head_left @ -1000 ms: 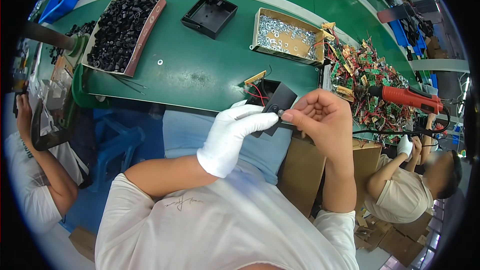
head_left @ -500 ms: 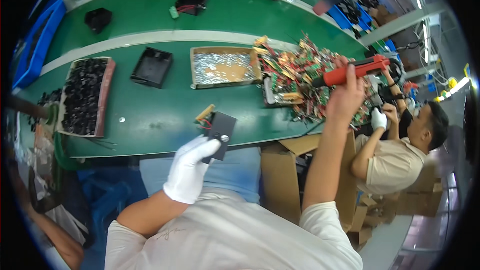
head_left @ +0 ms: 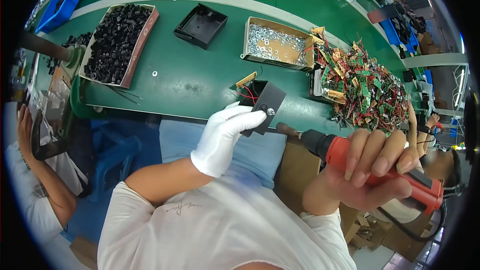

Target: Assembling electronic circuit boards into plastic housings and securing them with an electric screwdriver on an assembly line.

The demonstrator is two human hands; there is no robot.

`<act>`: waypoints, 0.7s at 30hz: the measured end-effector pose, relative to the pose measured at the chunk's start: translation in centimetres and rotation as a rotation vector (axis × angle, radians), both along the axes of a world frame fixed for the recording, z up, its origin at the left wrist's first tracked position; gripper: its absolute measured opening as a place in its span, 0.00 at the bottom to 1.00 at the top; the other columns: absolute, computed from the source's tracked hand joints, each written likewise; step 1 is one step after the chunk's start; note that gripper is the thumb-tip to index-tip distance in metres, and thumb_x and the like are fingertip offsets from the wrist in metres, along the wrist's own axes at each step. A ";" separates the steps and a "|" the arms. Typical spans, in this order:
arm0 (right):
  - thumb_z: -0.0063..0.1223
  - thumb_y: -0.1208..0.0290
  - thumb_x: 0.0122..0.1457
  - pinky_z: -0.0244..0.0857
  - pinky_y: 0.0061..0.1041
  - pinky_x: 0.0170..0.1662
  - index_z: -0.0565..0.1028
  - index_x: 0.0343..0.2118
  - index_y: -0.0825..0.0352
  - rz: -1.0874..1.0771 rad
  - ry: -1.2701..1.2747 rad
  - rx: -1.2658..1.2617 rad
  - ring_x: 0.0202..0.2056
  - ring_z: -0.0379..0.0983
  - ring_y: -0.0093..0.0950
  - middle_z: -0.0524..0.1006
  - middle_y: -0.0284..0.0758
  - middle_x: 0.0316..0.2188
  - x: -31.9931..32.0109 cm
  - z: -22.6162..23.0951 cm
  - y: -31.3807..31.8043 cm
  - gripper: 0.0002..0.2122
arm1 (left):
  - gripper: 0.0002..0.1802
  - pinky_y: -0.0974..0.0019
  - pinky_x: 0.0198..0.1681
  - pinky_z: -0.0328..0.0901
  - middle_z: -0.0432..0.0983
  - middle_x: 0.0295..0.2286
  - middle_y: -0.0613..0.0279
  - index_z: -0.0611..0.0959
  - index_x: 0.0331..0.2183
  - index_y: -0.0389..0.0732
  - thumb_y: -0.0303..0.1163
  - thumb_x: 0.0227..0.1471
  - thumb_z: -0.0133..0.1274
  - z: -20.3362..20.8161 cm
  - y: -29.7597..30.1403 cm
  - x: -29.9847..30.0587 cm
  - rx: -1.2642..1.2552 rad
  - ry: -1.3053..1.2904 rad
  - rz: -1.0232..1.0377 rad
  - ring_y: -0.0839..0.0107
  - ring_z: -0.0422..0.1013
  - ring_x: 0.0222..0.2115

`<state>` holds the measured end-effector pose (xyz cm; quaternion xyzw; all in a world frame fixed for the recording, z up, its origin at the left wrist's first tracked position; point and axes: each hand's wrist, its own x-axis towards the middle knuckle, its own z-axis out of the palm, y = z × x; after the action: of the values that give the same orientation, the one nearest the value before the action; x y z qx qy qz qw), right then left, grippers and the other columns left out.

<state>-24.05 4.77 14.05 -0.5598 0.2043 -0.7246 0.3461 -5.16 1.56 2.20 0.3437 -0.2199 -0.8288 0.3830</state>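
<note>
My left hand (head_left: 220,137), in a white glove, is closed around a small black plastic box (head_left: 274,99) above the table's front edge. The thumb presses beside a silver nut (head_left: 271,112) on the box's face. Red wires and a narrow tan-and-green circuit board (head_left: 246,80) hang out of the box's open end. In my bare right hand (head_left: 370,170) is a red corded electric screwdriver (head_left: 339,152), the fingers wrapped around its body. Its black nose and socket bit (head_left: 287,130) point left, a short way from the box; they look apart.
Behind the hands stand an open black case (head_left: 201,26), a shallow carton (head_left: 278,63) of silver nuts and a tray (head_left: 145,37) of black plastic parts. Wired circuit boards (head_left: 370,87) are heaped at right. Other people sit at both sides; a cardboard box (head_left: 299,170) is below the edge.
My right hand has brought the screwdriver down and nearer, its bit now close to the black box. My left hand has moved right and up with the box. The view has shifted.
</note>
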 end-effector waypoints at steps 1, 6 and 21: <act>0.53 0.62 0.73 0.66 0.17 0.30 0.71 0.47 0.59 0.014 0.046 -0.022 0.26 0.69 0.17 0.73 0.31 0.37 0.5 -0.1 0.0 0.09 | 0.14 0.72 0.46 0.59 0.78 0.38 0.62 0.86 0.44 0.33 0.28 0.61 0.51 -0.1 0.0 -0.1 -0.029 -0.023 -0.005 0.73 0.66 0.38; 0.56 0.60 0.71 0.67 0.16 0.28 0.72 0.44 0.59 -0.136 0.130 -0.012 0.23 0.70 0.16 0.77 0.31 0.34 2.0 -1.0 -0.9 0.10 | 0.12 0.73 0.45 0.59 0.78 0.38 0.63 0.89 0.38 0.35 0.29 0.61 0.54 0.0 0.1 0.2 -0.159 -0.140 -0.062 0.72 0.67 0.39; 0.64 0.54 0.63 0.68 0.14 0.20 0.74 0.33 0.60 0.302 0.371 -0.076 0.15 0.69 0.16 0.80 0.31 0.23 0.6 -0.3 -3.4 0.15 | 0.11 0.72 0.47 0.63 0.83 0.32 0.64 0.91 0.33 0.37 0.35 0.57 0.63 0.1 -0.1 0.6 -0.242 -0.204 -0.066 0.72 0.69 0.39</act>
<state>-23.44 1.39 13.73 -0.7202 0.1510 -0.5564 0.3859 -4.55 1.46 2.30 0.3701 -0.3671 -0.7691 0.3698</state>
